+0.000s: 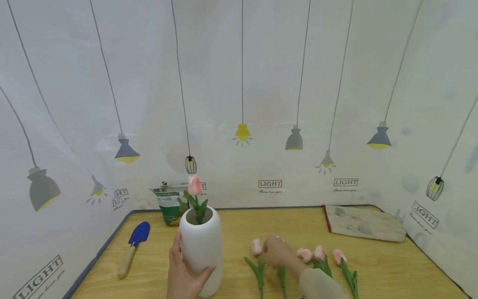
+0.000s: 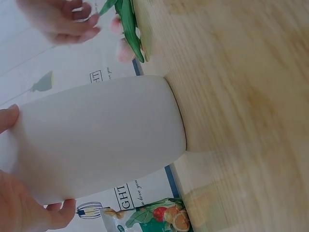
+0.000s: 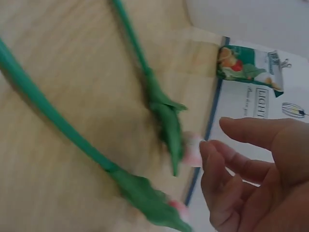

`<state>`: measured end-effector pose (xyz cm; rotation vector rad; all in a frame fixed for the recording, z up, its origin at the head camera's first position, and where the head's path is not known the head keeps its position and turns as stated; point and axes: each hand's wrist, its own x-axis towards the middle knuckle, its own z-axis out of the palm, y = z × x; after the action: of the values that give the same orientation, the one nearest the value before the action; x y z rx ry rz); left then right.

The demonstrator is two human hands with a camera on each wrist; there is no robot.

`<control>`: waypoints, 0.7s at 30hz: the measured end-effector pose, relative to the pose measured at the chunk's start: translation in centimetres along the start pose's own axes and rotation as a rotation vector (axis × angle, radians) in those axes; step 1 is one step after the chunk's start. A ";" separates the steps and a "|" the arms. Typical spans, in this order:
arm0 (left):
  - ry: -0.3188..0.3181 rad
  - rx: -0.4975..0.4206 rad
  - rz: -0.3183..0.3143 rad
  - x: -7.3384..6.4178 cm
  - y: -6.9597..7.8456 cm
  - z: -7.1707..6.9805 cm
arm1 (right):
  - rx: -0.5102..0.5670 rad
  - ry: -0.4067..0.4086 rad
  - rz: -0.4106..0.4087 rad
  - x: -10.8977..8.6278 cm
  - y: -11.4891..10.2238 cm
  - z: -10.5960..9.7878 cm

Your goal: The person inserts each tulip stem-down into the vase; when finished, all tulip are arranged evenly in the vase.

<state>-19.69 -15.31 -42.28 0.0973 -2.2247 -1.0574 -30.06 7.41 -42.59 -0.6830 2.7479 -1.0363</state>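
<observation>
My left hand (image 1: 184, 272) holds a tall white vase (image 1: 203, 249) around its side, fingers on the left and thumb across the front. One pink tulip (image 1: 195, 185) with green leaves stands in its mouth. In the left wrist view, the vase base (image 2: 174, 116) is at the wooden tabletop. My right hand (image 1: 277, 251) is over the loose tulips, right by a pink tulip (image 1: 257, 247) lying on the table. Seen from the right wrist, thumb and forefinger are apart with nothing between them, near a tulip (image 3: 166, 121). Further tulips (image 1: 349, 274) lie to its right, partly hidden by the forearm.
A blue hand trowel (image 1: 139, 234) with a wooden handle lies at the left. Behind the vase stands a green and white printed bag (image 1: 169, 207). A pale cloth piece with a red edge (image 1: 364, 223) lies back right. A lamp-printed curtain (image 1: 269, 83) surrounds the table.
</observation>
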 end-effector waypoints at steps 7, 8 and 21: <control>0.000 0.018 0.000 0.0 0.0 0.1 | 0.075 -0.002 0.158 -1.5 1.4 2.8; 0.000 0.021 0.001 0.1 0.0 0.1 | 0.089 0.000 0.167 -1.6 1.5 3.0; 0.006 0.002 0.030 0.0 -0.3 0.2 | 0.164 0.120 0.187 -1.3 1.6 4.5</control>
<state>-19.86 -15.40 -42.58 0.0677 -2.2146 -1.0378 -28.26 6.38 -47.06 -0.3431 2.7201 -1.2771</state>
